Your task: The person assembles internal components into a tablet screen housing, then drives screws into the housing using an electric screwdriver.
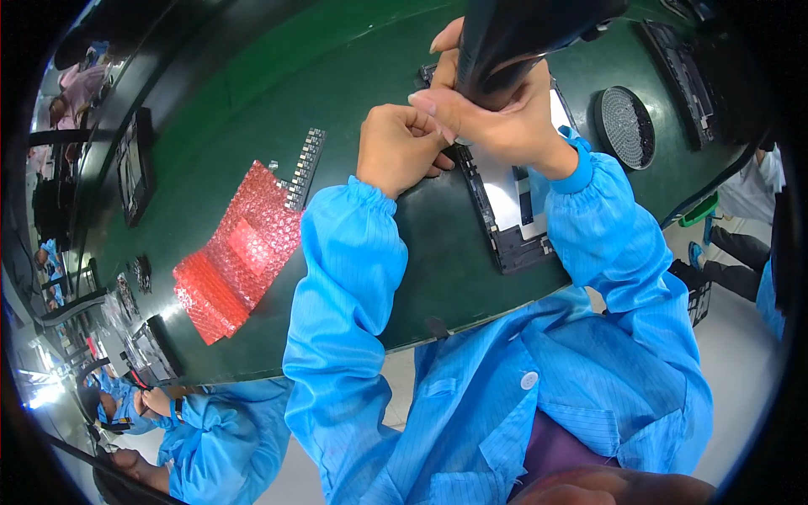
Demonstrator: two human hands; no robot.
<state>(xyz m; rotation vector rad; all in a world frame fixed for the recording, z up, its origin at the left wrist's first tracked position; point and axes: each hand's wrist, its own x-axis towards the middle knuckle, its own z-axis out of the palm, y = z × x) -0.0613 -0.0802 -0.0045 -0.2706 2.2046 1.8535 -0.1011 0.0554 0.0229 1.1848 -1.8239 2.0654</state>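
My right hand [518,126] is wrapped round a large black tool [526,38], which looks like a power screwdriver, held over a flat device. That device [513,254] has a black frame and a pale shiny panel, and lies on the green table below my right forearm. Beside the tool's lower end, my left hand [394,151] rests at the frame's left edge with fingers curled and pinched together. Whatever lies between those fingertips is hidden. The tool's tip is also mostly covered by my hands.
Left of my left arm lie red bubble wrap [244,252] and a strip of small metallic parts [305,168]. A round dark dish [625,128] with a dotted surface stands at right, near another black frame [680,80]. A co-worker's blue sleeve [223,433] shows at lower left.
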